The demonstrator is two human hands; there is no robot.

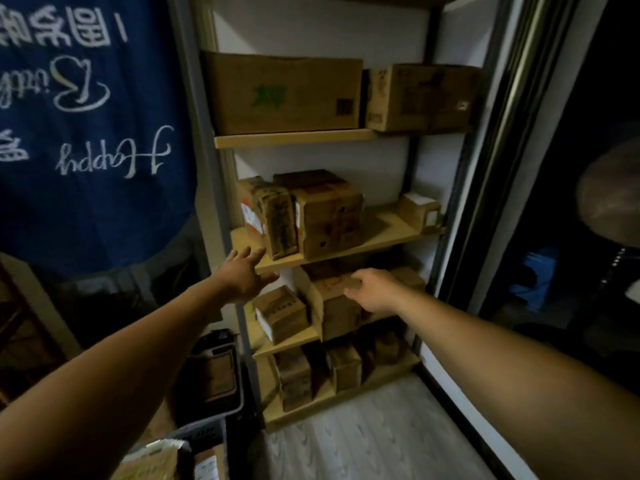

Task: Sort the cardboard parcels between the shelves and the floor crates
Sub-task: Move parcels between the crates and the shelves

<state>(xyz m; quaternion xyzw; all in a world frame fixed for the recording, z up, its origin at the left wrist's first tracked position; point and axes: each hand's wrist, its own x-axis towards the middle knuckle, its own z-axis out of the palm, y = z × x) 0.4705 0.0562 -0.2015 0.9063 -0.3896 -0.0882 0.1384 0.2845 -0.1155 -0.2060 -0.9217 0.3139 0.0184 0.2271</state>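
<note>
A wooden shelf unit holds cardboard parcels on several levels. Two large boxes fill the top shelf. On the middle shelf stand a narrow taped parcel and a squarer one. My left hand reaches out with fingers spread, just below and left of the narrow parcel, holding nothing. My right hand hangs loosely curled in front of the parcel on the shelf below, empty. A small labelled parcel sits between my hands.
Grey floor crates stand at the lower left, a darker one behind holding a brown parcel. A blue cloth banner hangs on the left. More parcels fill the bottom shelf. Pale wood floor lies in front; a dark doorway is on the right.
</note>
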